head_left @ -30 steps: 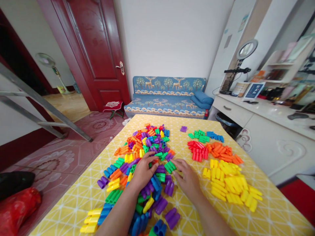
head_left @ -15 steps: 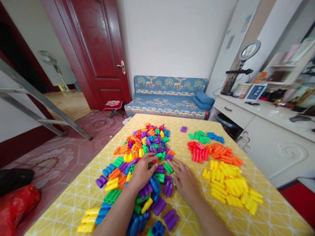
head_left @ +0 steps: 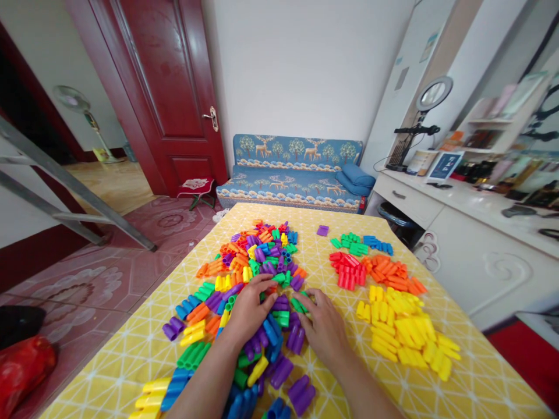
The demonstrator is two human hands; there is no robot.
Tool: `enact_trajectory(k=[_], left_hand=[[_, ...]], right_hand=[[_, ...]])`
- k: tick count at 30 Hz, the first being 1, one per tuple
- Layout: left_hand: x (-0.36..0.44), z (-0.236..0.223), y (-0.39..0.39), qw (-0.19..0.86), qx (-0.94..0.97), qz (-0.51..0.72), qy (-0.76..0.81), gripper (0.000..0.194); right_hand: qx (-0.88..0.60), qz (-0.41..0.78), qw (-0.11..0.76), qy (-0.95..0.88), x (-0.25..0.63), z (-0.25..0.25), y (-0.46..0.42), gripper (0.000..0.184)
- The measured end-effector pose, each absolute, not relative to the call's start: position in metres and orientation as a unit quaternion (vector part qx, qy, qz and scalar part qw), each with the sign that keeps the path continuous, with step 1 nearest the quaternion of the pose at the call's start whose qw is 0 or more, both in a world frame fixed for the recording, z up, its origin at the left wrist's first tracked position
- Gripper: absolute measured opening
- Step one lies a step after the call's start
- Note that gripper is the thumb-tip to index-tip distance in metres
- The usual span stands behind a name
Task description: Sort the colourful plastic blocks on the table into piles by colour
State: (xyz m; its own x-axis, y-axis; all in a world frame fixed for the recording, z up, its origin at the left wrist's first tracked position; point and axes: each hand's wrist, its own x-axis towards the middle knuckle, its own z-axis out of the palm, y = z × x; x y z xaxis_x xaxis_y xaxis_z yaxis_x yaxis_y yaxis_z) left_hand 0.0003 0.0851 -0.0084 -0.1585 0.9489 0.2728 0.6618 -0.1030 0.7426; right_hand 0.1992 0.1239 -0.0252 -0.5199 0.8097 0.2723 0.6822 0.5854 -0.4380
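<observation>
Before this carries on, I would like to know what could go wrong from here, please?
The right hand is at a green piece close beside purple ones, so it might catch one of those too. The left forearm stretches low over the mixed pile and could drag pieces along. The red group meets the orange one, so a nudge may mix them.

bright, soft light with no visible source spreads evenly, leaving faint shadows on the yellow patterned tablecloth. pale glare streaks the dark red panelled door. wide-angle distortion slants the grey metal ladder at left; detail softens at far right.
</observation>
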Motion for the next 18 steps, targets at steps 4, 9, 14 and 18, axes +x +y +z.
enact_trajectory(k=[4, 9, 14, 18], left_hand=[[-0.001, -0.011, 0.086, 0.183, 0.624, 0.4, 0.646, 0.026], [-0.002, -0.013, 0.087, 0.189, 0.622, 0.407, 0.642, 0.027], [-0.001, -0.009, 0.086, 0.2, 0.615, 0.403, 0.647, 0.027], [0.0, -0.006, 0.085, 0.202, 0.612, 0.401, 0.652, 0.027]], right_hand=[[-0.468, 0.162, 0.212, -0.842, 0.2, -0.025, 0.13, 0.039], [-0.479, 0.151, 0.145, -0.852, 0.194, -0.014, 0.133, 0.037], [-0.442, 0.113, 0.116, -0.882, 0.2, 0.022, 0.171, 0.028], [-0.501, -0.004, 0.176, -0.848, 0.216, 0.059, 0.257, 0.032]])
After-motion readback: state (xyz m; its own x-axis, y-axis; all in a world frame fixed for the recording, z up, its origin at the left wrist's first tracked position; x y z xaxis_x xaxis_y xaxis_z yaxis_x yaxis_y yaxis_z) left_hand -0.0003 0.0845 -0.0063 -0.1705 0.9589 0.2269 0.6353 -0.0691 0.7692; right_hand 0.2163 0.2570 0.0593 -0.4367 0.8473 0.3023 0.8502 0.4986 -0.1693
